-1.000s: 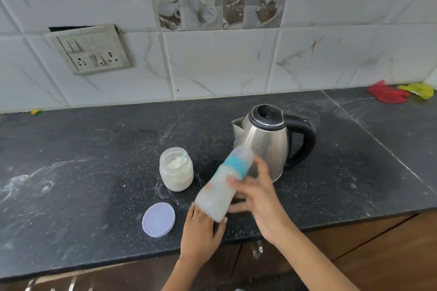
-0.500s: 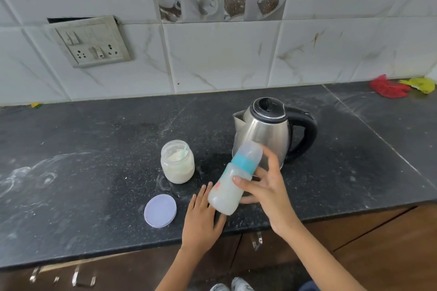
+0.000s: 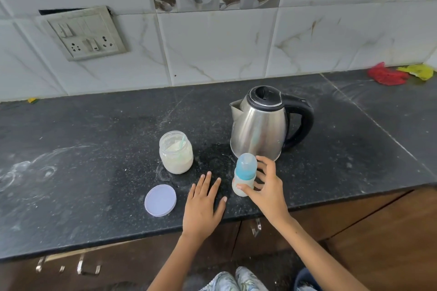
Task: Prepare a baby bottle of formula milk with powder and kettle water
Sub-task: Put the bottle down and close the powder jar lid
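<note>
Where the black stone counter (image 3: 94, 172) meets a white tiled wall (image 3: 212, 49), a socket panel (image 3: 86, 33) sits crooked and pale dust streaks the surface. On the counter stand a steel kettle (image 3: 260, 132), an open jar (image 3: 176, 152) of powder and its lid (image 3: 160, 200) lying flat. The bottle (image 3: 244, 176) stands upright in front of the kettle, cap on. The right hand (image 3: 267, 190) curls around it, thumb and fingers touching its sides. The left hand (image 3: 204, 203) lies flat and open beside it, holding nothing.

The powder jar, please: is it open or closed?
Open: the jar has no lid, and its lid lies flat on the counter.
</note>
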Motion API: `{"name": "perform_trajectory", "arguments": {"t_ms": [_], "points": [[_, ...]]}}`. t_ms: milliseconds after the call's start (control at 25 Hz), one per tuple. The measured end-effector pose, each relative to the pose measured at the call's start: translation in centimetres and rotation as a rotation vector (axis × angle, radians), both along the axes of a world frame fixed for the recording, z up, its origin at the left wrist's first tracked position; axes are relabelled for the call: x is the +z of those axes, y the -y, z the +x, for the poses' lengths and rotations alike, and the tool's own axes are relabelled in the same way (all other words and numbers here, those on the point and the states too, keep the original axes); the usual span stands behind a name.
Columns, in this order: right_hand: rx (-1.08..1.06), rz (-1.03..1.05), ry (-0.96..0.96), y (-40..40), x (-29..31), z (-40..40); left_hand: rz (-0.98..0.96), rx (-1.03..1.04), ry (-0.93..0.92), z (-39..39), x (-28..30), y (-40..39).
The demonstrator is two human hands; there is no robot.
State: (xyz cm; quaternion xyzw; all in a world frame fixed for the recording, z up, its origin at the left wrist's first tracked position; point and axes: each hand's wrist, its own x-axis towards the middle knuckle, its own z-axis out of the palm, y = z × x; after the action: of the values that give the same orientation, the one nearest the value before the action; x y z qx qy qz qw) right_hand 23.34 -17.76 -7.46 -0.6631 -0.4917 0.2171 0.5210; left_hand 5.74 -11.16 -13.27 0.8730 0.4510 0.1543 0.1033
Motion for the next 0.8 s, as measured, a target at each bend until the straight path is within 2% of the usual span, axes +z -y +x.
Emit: {"name": "perform_trajectory", "arguments": {"t_ms": [120, 240, 400, 520, 600, 800], "points": [[-0.060, -0.012, 0.019, 1.0, -0.1, -0.3, -0.024, 0.001, -0.023, 0.0, 0.1, 0.0], [-0.236, 0.095, 0.177, 3.6, -0.9, -1.7, -0.105, -0.018, -0.014, 0.2, 1.0, -0.1], [-0.106, 0.163, 0.262, 3.7, -1.4, -5.5, -0.118, -0.028, 0.143, -0.6, 4.2, -0.5], [0.003, 0.134, 0.245, 0.9, -0.9, -7.8, -0.052, 0.083, 0.195, -3.9, 5.7, -1.1], [0.051, 0.111, 0.229, -0.7, -0.7, -9.0, -0.046, 0.189, 0.120, -6.4, 6.0, -1.7], [0.129, 0.041, 0.210, -3.2, -1.2, -10.8, -0.254, 0.337, -0.172, -9.4, 6.1, -3.2]]}}
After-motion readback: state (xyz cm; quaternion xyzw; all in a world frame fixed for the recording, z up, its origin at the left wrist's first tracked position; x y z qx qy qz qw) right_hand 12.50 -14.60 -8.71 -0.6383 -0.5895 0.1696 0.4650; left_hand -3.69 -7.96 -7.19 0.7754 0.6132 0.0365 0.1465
